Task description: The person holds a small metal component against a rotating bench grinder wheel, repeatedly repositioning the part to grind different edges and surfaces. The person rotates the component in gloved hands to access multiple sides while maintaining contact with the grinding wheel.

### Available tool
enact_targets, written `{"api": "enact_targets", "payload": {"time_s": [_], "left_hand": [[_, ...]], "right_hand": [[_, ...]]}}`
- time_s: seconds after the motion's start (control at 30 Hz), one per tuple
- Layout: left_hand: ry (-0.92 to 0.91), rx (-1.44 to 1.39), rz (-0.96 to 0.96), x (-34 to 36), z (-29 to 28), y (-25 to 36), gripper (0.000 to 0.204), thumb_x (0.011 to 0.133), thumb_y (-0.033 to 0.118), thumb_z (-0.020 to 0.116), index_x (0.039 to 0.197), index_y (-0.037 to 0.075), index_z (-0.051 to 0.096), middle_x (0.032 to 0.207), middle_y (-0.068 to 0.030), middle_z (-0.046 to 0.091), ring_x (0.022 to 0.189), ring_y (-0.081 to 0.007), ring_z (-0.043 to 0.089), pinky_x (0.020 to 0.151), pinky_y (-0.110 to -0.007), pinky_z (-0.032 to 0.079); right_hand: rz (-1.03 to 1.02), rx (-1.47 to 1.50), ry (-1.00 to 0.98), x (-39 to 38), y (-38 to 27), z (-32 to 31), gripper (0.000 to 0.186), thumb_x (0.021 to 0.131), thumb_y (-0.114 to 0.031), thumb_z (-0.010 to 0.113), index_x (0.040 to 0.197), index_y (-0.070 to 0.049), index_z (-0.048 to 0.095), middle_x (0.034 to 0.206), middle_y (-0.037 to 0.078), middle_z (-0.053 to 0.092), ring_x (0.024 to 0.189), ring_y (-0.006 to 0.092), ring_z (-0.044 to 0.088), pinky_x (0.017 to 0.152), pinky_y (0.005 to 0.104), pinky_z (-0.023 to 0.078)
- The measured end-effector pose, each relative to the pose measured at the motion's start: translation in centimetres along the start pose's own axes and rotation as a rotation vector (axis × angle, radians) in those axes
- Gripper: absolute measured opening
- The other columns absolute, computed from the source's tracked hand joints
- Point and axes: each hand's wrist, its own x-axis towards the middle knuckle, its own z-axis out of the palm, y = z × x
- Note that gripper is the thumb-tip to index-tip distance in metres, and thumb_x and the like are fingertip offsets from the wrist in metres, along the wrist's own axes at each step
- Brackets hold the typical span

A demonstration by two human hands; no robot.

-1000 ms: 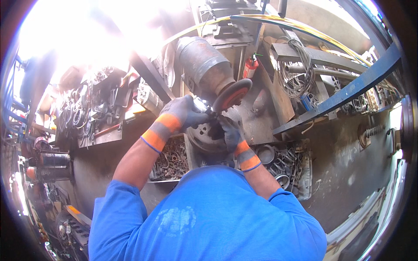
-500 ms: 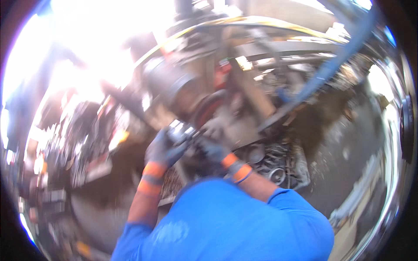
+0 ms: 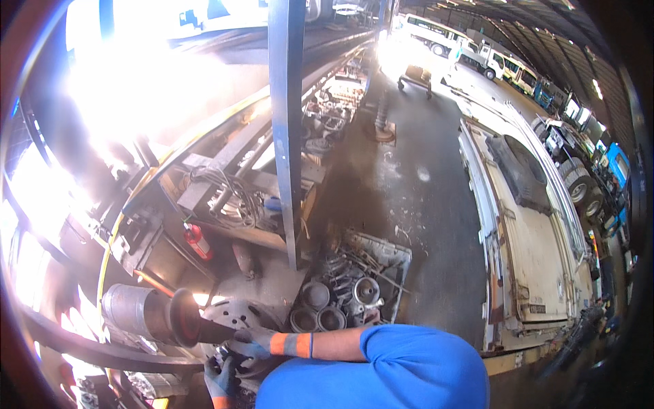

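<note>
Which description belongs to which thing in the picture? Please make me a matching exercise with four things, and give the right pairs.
1. right hand
2. round disc
3. fire extinguisher
4. tall post

A. blue, upright
B. at the end of the grey cylinder
C. gloved, with orange-and-grey cuff
D. bright red, left of the tall post

Pairs: 1-C, 2-B, 3-D, 4-A

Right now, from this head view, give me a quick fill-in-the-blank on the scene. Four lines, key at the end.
1. In the picture, the wheel is to the ____ of both the left hand and the right hand.
2. On the right cuff, a grey band sits between two ____ bands.
3. The extinguisher has a ____ body.
4. The person's shirt is ____.

Missing words: left; orange; red; blue.
</note>
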Motion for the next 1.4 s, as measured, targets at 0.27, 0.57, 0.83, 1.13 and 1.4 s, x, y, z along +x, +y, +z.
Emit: {"api": "enact_targets", "payload": {"time_s": [0.27,0.57,0.83,1.13,1.4], "left_hand": [[-0.068,0.194,0.217,-0.6,3.4,2.0,0.040,0.086,0.011,0.067,0.124,0.002,0.056,0.102,-0.0082,0.067,0.084,-0.0152,0.063,0.067,-0.027,0.051],[-0.047,0.158,0.384,-1.6,4.9,2.4,0.036,0.085,0.008,0.068,0.118,0.000,0.054,0.103,-0.0092,0.063,0.084,-0.0140,0.062,0.062,-0.024,0.050],[0.017,-0.193,-0.006,-6.0,4.8,4.2,0.042,0.090,0.019,0.064,0.126,0.003,0.050,0.112,-0.0116,0.060,0.100,-0.0184,0.057,0.089,-0.032,0.047],[-0.167,-0.960,0.011,-1.6,6.0,6.8,0.048,0.100,0.037,0.044,0.133,0.004,0.047,0.122,-0.0109,0.059,0.113,-0.0278,0.055,0.099,-0.041,0.043],[0.075,-0.410,0.080,-11.5,2.0,5.1,0.041,0.099,0.019,0.045,0.136,0.001,0.047,0.132,-0.0090,0.053,0.121,-0.0176,0.050,0.104,-0.031,0.038]], "right_hand": [[-0.008,-0.067,-0.043,-1.6,2.0,-1.9,0.043,0.093,-0.042,0.045,0.119,-0.010,0.057,0.096,0.023,0.064,0.091,0.0399,0.062,0.082,0.0475,0.046],[-0.058,-0.256,-0.012,-2.7,0.4,-3.7,0.039,0.093,-0.038,0.044,0.106,-0.005,0.060,0.086,0.023,0.064,0.085,0.0413,0.062,0.079,0.0486,0.046],[-0.053,-0.072,-0.179,-2.3,0.6,-3.0,0.046,0.090,-0.045,0.047,0.104,-0.003,0.061,0.096,0.021,0.065,0.091,0.0361,0.063,0.080,0.0457,0.046],[-0.291,0.044,-0.341,2.6,3.5,-8.5,0.057,0.086,-0.034,0.066,0.133,-0.005,0.050,0.132,0.013,0.054,0.120,0.0195,0.047,0.104,0.0359,0.037],[0.097,0.921,-0.738,-0.9,-5.2,-0.3,0.034,0.092,-0.015,0.056,0.123,-0.001,0.056,0.108,0.008,0.063,0.101,0.0132,0.059,0.089,0.0305,0.050]]}}
